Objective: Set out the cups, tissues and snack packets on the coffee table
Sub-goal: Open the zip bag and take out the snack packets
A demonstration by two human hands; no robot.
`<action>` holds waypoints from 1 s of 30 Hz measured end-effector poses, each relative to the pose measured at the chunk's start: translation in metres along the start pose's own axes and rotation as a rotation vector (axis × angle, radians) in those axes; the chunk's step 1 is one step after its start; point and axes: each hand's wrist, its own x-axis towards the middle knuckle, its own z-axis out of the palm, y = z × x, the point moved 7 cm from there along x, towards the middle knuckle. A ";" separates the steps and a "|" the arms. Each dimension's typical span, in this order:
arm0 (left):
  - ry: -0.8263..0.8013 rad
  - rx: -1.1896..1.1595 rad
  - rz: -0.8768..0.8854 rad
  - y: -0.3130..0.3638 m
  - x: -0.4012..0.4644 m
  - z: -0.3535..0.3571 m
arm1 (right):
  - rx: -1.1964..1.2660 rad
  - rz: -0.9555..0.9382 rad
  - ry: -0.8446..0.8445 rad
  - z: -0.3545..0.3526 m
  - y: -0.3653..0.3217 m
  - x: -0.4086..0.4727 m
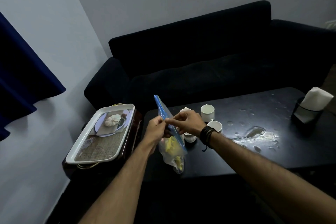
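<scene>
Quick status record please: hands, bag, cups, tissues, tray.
left hand: pinches the bag's blue top edge
right hand: pinches the same edge
bag: clear, yellow packets inside, upright on the table
cups: four white ones by the bag, one partly hidden
tissues: in a black holder, far right
tray: on a side stand, left of table

No legible text, label, brand or number on any item in view.

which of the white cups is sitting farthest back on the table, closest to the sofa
The cup standing alone right of the hands, handle pointing toward the sofa. The other cups sit nearer, partly hidden by the right hand.
</scene>
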 end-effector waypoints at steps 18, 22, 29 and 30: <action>0.136 0.115 -0.068 -0.004 0.003 -0.008 | -0.280 0.084 0.142 -0.004 -0.024 0.000; 0.176 0.153 -0.080 -0.001 0.004 -0.014 | -0.314 0.088 0.194 0.003 -0.031 0.002; 0.226 0.185 -0.117 0.011 0.013 -0.022 | -0.377 0.057 0.279 0.009 -0.050 0.001; 0.222 0.183 -0.123 0.013 0.014 -0.022 | -0.389 0.055 0.284 0.009 -0.053 0.001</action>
